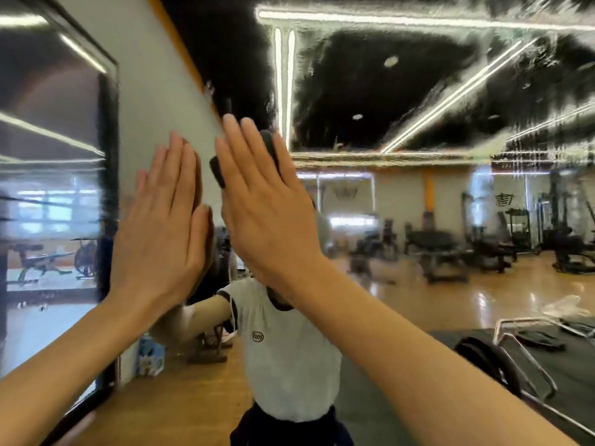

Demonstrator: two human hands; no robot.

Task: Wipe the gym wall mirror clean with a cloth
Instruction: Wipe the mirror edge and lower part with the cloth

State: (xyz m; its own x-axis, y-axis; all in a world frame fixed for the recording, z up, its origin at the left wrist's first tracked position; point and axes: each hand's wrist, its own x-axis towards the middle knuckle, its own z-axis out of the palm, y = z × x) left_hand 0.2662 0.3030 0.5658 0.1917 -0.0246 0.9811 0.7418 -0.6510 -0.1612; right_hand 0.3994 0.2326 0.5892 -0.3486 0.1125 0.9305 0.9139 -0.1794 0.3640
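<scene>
The right hand point(264, 201) is pressing a dark cloth point(222, 170) flat against the mirror point(418, 101), fingers straight and close together, so the whole palm is spreading pressure over the pad rather than pinching it; only soft, rounded edges of the cloth are peeking out left of and above the fingers. Just beside it, the left hand point(161, 226) is lying open and flat on the glass with nothing under it, likely bracing the body during this high reach. Above and right of the right hand, the smooth glass is carrying a streaky, beaded film that is breaking up the reflected ceiling lights, so wiping there looks unfinished. Left of the left hand, a dark-framed glossy panel point(48, 156) is hanging on the pale wall. Below both wrists, the person's reflection in a light shirt is showing clearly.
</scene>
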